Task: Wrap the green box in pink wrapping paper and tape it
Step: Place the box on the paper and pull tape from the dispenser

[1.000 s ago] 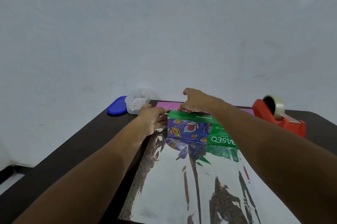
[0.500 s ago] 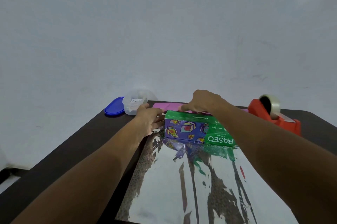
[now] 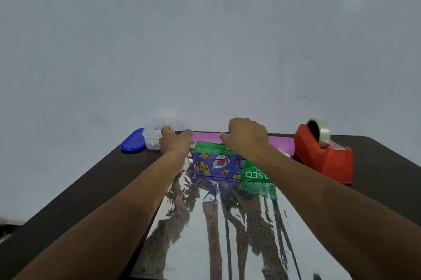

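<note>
Head view: we've got the green box [image 3: 218, 161] sitting on the wrapping paper [image 3: 227, 234], silver side up, near the sheet's far end on the dark table [image 3: 79, 191]. A pink strip of the paper shows just beyond the box. Left hand [image 3: 175, 143] is at the paper's far-left edge beside the box; right hand [image 3: 248, 136] is over the box's far top edge. Both sets of fingers curl down at the pink edge, looks like pinching it, tips hidden. Box reads as light, stiff cardboard: hold by the flat sides. Paper looks thin, slick, crease-prone; take it at the edge, pull evenly. Print on the box front, upside down, partly covered: "…SEO". Red tape dispenser [image 3: 323, 156] right; clear container [image 3: 157, 136] and blue lid [image 3: 133, 143] left.
</note>
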{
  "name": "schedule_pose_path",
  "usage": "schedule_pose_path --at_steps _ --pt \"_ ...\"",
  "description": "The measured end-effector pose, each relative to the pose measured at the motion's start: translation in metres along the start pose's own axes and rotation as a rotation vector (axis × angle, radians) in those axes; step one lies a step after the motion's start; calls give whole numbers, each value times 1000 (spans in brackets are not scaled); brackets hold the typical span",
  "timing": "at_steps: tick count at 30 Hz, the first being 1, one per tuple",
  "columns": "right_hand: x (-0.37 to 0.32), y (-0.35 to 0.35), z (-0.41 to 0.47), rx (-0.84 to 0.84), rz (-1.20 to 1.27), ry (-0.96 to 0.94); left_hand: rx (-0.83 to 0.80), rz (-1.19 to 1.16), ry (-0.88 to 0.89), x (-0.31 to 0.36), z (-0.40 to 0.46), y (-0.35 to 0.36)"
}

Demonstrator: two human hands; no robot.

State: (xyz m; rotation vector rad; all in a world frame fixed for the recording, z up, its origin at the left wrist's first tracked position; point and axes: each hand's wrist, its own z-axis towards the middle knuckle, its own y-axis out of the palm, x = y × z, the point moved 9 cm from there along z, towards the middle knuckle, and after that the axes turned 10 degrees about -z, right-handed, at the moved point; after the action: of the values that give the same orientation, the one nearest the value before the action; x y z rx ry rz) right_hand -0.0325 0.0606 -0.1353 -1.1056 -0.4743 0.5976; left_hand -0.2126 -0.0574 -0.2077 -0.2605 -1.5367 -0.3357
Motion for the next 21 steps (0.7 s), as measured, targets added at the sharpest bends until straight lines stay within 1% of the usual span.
schedule_pose_path --at_steps 2,5,6,8,10,12,14,15,16,18,20,21 --pt "-5 3 -1 -21 -18 -5 56 226 143 19 -4 1" --pt "-8 6 -4 -43 -32 -10 19 554 331 40 -19 17" --pt "-7 6 -5 -41 -24 -8 -17 664 365 41 -22 24" --pt "-5 4 -7 -43 -14 -5 -88 809 363 36 -21 32" --pt "1 3 -9 -63 12 4 -120 805 319 33 -18 31" --pt "9 3 -11 -87 63 16 -121 756 330 37 -17 29" --pt "16 2 -13 -112 134 31 -127 734 436 47 -20 32" --pt "20 2 -14 -124 170 39 -155 726 504 53 -22 37" --pt "25 2 -15 -136 199 44 -212 724 558 57 -25 46" --pt "32 1 -20 -158 247 39 -377 767 605 57 -31 70" --pt "38 2 -27 -214 319 22 -527 898 648 54 -42 95" --pt "40 3 -33 -268 351 7 -583 973 675 51 -48 106"
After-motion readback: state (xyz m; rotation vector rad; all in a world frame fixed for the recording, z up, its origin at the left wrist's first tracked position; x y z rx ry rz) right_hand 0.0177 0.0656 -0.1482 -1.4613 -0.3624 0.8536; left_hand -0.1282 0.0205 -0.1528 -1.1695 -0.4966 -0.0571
